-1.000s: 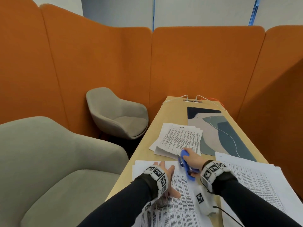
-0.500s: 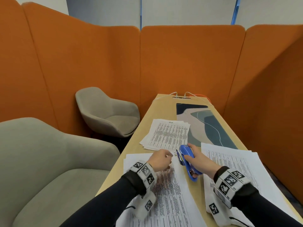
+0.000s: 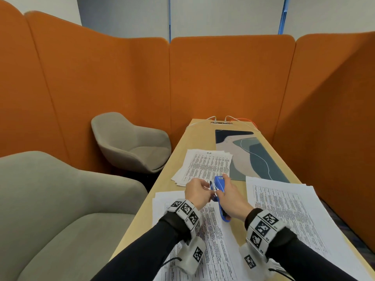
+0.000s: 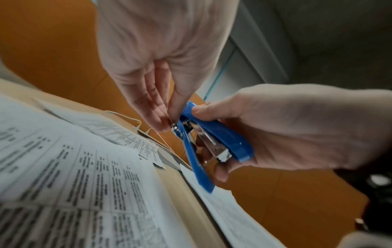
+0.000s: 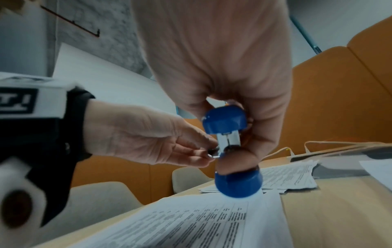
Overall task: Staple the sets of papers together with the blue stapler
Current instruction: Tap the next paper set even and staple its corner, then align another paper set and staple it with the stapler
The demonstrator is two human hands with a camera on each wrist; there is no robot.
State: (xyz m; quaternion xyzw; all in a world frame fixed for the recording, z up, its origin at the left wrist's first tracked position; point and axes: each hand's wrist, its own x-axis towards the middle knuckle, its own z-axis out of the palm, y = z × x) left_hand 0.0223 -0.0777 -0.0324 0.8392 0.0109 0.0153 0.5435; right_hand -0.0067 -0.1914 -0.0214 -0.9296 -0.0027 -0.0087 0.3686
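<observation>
My right hand grips the blue stapler and holds it just above the table, its top arm swung apart from its base. The left hand meets it from the left. In the left wrist view the left fingertips pinch the metal front of the stapler. From the right wrist, the same pinch shows at the magazine end of the stapler. Printed paper sets lie below: a near stack, a right stack and a far stack.
The narrow wooden table carries a patterned desk mat and white cables at its far end. Two grey armchairs stand to the left. Orange partitions enclose the booth.
The left hand has lifted off the near stack and closed on the stapler's front. The right hand has raised the stapler and drawn it slightly nearer.
</observation>
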